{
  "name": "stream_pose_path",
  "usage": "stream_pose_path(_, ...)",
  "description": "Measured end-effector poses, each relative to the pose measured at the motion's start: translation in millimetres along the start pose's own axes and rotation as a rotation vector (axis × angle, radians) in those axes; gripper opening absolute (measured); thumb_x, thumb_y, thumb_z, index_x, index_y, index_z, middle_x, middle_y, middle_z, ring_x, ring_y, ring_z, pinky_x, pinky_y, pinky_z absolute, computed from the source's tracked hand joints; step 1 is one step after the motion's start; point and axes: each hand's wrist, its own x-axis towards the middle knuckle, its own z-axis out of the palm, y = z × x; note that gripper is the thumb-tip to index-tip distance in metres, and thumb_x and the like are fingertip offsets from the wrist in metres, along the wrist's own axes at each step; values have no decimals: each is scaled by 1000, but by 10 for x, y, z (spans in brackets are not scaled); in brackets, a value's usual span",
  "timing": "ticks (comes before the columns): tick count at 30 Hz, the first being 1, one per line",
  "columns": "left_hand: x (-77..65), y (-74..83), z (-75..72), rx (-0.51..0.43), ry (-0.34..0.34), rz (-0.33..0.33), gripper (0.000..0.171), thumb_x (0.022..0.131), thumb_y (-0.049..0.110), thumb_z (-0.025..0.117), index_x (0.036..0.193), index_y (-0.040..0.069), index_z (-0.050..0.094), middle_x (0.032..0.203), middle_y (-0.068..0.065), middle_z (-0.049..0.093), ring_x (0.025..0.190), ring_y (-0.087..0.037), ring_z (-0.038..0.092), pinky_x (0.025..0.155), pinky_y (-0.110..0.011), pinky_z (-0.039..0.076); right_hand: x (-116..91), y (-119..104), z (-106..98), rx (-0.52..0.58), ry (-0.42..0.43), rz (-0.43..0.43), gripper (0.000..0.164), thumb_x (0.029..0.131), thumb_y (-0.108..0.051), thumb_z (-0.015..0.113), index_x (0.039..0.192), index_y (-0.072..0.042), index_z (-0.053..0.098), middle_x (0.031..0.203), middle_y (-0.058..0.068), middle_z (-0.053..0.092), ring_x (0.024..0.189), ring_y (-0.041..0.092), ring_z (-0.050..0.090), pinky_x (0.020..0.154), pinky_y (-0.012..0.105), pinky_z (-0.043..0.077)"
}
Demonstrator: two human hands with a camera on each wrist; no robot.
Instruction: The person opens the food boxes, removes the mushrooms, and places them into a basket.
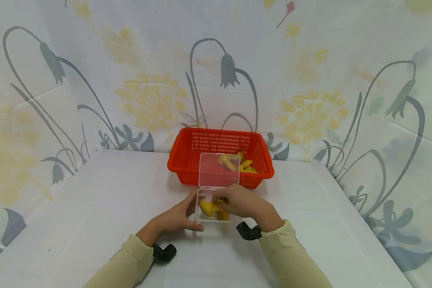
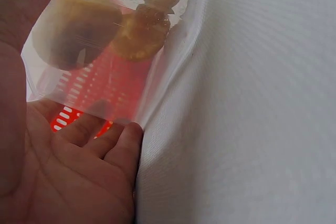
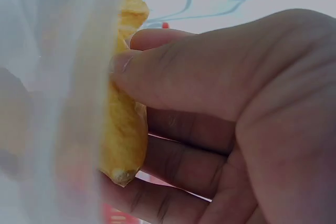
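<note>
A small clear plastic box [image 1: 200, 218] stands on the white table, its lid [image 1: 216, 180] raised at the back. My left hand [image 1: 178, 216] holds the box at its left side, fingers along the wall and thumb at the front corner; the left wrist view shows its fingers [image 2: 123, 148] at the clear wall. My right hand [image 1: 243, 202] reaches over the box and pinches a yellow mushroom [image 1: 207, 208] between thumb and fingers. Close up, that yellow mushroom [image 3: 123, 135] is partly hidden behind the clear wall. Another yellow mushroom [image 1: 222, 215] lies inside.
Behind the box stands a red perforated basket [image 1: 187, 176] with several yellow mushrooms [image 1: 247, 166] at its right side. The raised lid overlaps the basket's front in the head view. A flower-patterned cloth [image 1: 158, 104] hangs behind the white table [image 1: 129, 192].
</note>
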Motion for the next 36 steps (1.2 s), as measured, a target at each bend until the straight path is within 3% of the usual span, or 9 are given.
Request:
stream_pose_path(9, 4, -17, -4, 6, 0, -5, 113, 72, 28, 85, 153, 42, 7, 163, 3, 16, 149, -25, 24, 117, -45, 30, -34, 45, -54, 14, 49, -38, 12, 91, -24, 68, 102, -25, 68, 93, -12, 65, 78, 9, 59, 70, 18, 54)
stream_pose_path(19, 4, -3, -8, 1, -5, 1, 112, 73, 26, 85, 152, 44, 7, 162, 9, 15, 149, -23, 22, 118, -45, 29, -53, 15, -127, -7, 145, -51, 24, 90, -23, 69, 114, -22, 69, 104, -10, 68, 93, 10, 58, 87, 26, 55)
stream_pose_path(26, 7, 8, -9, 3, -11, 8, 113, 73, 25, 85, 152, 43, 7, 162, 6, 15, 150, -24, 22, 118, -45, 28, -65, 32, -144, -18, 249, -110, 23, 88, -23, 70, 111, -21, 69, 102, -10, 70, 91, 8, 62, 86, 26, 57)
stream_pose_path(30, 4, 19, -7, 1, -19, 17, 114, 73, 24, 85, 152, 44, 5, 160, 2, 21, 149, -24, 22, 119, -44, 27, -72, 48, -155, -33, 322, -145, 24, 88, -22, 71, 112, -21, 69, 102, -9, 70, 90, 8, 63, 86, 26, 57)
stream_pose_path(36, 1, 17, -7, 6, -14, 9, 114, 74, 24, 84, 154, 37, 3, 156, -4, 29, 149, -26, 24, 119, -45, 25, -80, 43, -175, -41, 378, -156, 26, 90, -20, 69, 115, -21, 69, 104, -7, 71, 88, 9, 64, 85, 26, 58)
